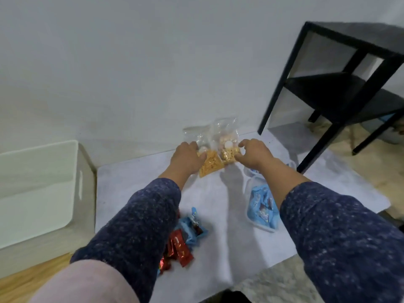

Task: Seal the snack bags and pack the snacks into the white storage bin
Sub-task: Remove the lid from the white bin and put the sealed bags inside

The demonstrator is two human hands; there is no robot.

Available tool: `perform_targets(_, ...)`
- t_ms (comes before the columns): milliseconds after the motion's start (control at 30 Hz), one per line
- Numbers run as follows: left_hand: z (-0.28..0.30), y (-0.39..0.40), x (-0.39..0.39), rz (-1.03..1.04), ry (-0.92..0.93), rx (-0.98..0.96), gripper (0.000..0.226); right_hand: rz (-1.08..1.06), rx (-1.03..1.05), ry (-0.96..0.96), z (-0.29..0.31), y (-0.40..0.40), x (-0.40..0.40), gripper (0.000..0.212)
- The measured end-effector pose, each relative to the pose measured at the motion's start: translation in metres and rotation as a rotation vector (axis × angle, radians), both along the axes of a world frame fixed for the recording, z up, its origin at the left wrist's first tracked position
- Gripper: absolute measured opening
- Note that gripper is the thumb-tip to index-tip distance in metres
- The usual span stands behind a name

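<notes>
Two clear snack bags stand against the wall at the far edge of a white mat. The left bag [209, 164] holds orange crackers, and my left hand [185, 158] lies over its left side with fingers curled onto it. The right bag [227, 147] holds pale round snacks, and my right hand [253, 153] pinches its lower right corner. The tops of both bags look loose and crumpled. The white storage bin [39, 193] stands on the floor to the left, with nothing visible inside.
Red wrapped bars [181, 248] and a blue wrapper [192, 228] lie near my left sleeve. A clear bag of blue-wrapped sweets [260, 206] lies under my right forearm. A black side table [341, 84] stands at the right. The white mat [229, 215] covers the floor.
</notes>
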State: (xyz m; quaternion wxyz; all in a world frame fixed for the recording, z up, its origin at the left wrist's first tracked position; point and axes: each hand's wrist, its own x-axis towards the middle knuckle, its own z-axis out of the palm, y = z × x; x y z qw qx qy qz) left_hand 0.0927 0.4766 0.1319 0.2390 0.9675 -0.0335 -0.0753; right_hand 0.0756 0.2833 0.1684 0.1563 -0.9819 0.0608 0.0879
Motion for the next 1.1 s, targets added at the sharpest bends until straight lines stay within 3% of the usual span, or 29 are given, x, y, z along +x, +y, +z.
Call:
perform_targets(267, -0.072, -0.045, 0.053, 0.338, 0.121, -0.388, 0.06, 0.082, 0.136, 0.099, -0.063, -0.056, 0.102, 0.044)
perform_targets(400, -0.086, -0.062, 0.074, 0.453, -0.002, -0.404, 0.057, 0.082, 0.305, 0.111, -0.086, -0.074, 0.147, 0.039)
perform_targets(633, -0.105, -0.074, 0.097, 0.612, -0.005, -0.364, 0.053, 0.136, 0.476, 0.191, -0.117, -0.083, 0.184, 0.043)
perform_targets(767, -0.107, -0.074, 0.101, 0.576, 0.001, -0.358, 0.05, 0.092, 0.615, 0.201, -0.119, -0.082, 0.185, 0.042)
perform_targets(933, -0.094, -0.08, 0.099, 0.602, 0.089, -0.465, 0.041, 0.041, 0.635, 0.177, -0.118, -0.08, 0.179, 0.039)
perform_targets(1000, -0.045, -0.025, 0.046, 0.649, -0.033, -0.533, 0.037, 0.153, 0.745, 0.122, -0.078, -0.024, 0.141, 0.041)
perform_targets(1100, -0.046, -0.017, 0.053, 0.645, -0.038, -0.607, 0.033, 0.151, 0.799, 0.131, -0.073, -0.014, 0.146, 0.045)
